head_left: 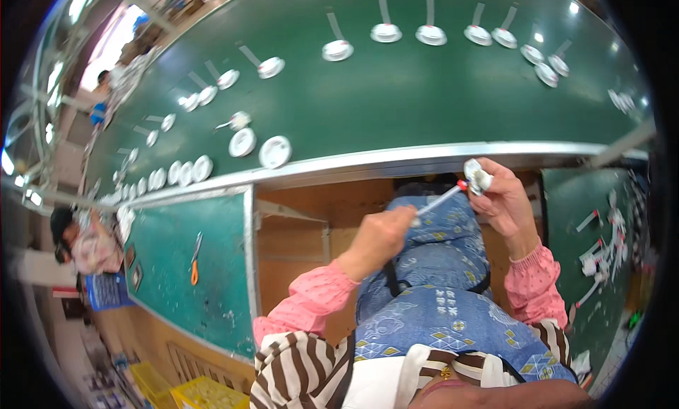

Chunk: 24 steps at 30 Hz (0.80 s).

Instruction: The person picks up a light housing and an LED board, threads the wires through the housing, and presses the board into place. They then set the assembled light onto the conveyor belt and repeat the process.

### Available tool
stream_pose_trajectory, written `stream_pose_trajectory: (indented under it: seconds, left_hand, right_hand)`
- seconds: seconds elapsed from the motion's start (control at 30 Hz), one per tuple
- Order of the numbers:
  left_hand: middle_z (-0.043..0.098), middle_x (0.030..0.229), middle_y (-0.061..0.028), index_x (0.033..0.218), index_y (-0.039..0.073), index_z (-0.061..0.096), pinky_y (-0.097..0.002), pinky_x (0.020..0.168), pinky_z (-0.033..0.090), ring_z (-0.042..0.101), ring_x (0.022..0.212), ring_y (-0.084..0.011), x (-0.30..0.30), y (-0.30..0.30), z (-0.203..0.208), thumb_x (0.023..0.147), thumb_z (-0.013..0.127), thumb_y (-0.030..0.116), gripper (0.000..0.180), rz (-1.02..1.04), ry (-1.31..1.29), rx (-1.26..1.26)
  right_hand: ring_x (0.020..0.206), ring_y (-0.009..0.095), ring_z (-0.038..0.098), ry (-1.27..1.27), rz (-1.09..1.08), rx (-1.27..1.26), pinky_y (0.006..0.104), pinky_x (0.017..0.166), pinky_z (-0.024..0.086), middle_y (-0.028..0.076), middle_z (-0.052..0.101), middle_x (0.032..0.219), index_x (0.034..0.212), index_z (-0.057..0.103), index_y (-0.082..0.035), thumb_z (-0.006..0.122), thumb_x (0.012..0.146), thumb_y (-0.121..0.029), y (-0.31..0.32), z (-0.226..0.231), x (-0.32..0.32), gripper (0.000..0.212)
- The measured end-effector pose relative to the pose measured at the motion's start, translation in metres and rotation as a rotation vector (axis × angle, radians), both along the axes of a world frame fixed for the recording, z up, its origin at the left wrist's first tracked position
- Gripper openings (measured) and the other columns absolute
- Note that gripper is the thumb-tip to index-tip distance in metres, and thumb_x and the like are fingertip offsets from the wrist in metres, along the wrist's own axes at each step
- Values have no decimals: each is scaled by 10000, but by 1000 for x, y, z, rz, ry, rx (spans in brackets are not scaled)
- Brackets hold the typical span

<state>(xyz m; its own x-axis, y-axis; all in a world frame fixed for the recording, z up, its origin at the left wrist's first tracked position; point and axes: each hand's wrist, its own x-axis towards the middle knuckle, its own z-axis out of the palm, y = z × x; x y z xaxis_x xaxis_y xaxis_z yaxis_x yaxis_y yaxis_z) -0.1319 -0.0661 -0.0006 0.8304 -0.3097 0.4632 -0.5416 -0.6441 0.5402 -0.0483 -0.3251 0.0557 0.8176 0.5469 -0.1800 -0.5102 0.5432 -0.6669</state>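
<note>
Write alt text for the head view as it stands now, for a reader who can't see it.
Seen from above, a person's left hand holds a thin tool with a red tip against a small white part gripped in the right hand, over the lap. Beyond runs a long green belt carrying round white fittings; orange-handled scissors lie on a green side table.

The left hand [378, 233] closes around the rear of the thin clear syringe-like tool [438, 198], hiding that end. The right hand's fingers [495, 189] cover much of the small white round part [477, 175]. The far white discs [622, 101] blur at the rim.
</note>
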Motion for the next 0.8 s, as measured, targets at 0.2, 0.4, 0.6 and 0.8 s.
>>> stream_pose_trajectory:
  seconds: [0.2, 0.4, 0.6, 0.8]
  left_hand:
    - [688, 847, -97, 1095, 77, 676, -409, 624, 533, 646, 714, -278, 8, 66, 31, 820, 623, 1, 290, 209, -180, 198]
    - [591, 1271, -204, 1459, 65, 473, -413, 991, 476, 589, 1140, -375, 59, 221, 31, 722, 773, 109, 797, 675, -37, 452]
    - [556, 1138, -206, 1342, -70, 518, -423, 915, 504, 588, 1062, -371, 113, 170, -5, 720, 804, 234, 749, 700, 0, 111]
    - [557, 1182, -201, 1380, -53, 485, -414, 899, 509, 593, 1043, -369, 113, 65, 12, 736, 825, 223, 779, 517, 96, -46]
  right_hand:
    - [563, 94, 444, 1, -227, 5, 204, 456, 340, 149, 643, 960, 1206, 552, 42, 561, 920, -18, -17, 0, 6, 292]
    - [559, 107, 457, -39, -232, 33, 210, 435, 347, 139, 638, 919, 1228, 554, 51, 562, 944, -41, -36, -5, 3, 298]
    - [579, 125, 443, 34, -246, 103, 216, 437, 342, 150, 619, 907, 1247, 547, 67, 546, 947, -28, -15, -3, -2, 315]
    - [581, 128, 431, 64, -293, 120, 228, 471, 331, 127, 599, 888, 1222, 553, 41, 531, 958, -18, -14, 8, 6, 271]
